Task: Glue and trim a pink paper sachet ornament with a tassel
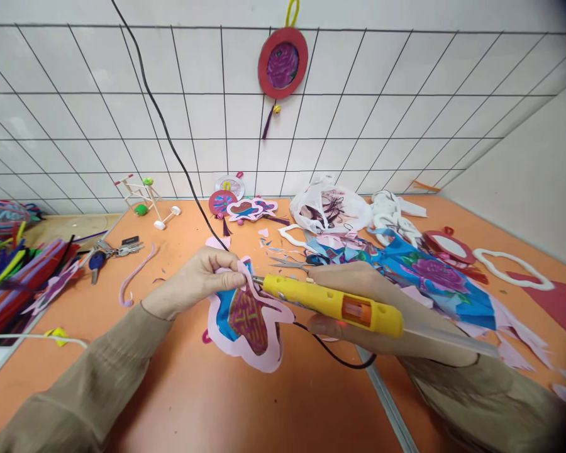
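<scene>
My left hand [202, 281] pinches the upper edge of a scalloped pink paper frame [265, 357], which has blue and purple-gold patterned fabric [249, 318] inside it. My right hand [349, 302] is wrapped round a yellow glue gun [321, 299] with a clear glue stick [453, 340] coming out of its back end. The metal nozzle touches or nearly touches the folded pink edge close to my left fingertips. A black cord [332, 355] runs below the gun. Part of my right fingers is hidden behind the gun.
Scissors [292, 263], blue floral fabric [434, 277] and paper scraps lie beyond my right hand. A plastic bag [330, 204] and finished round and scalloped ornaments [224, 204] stand by the grid wall. Keys [122, 248] and pipe cleaners [33, 283] are left; a black cable [163, 113] hangs across.
</scene>
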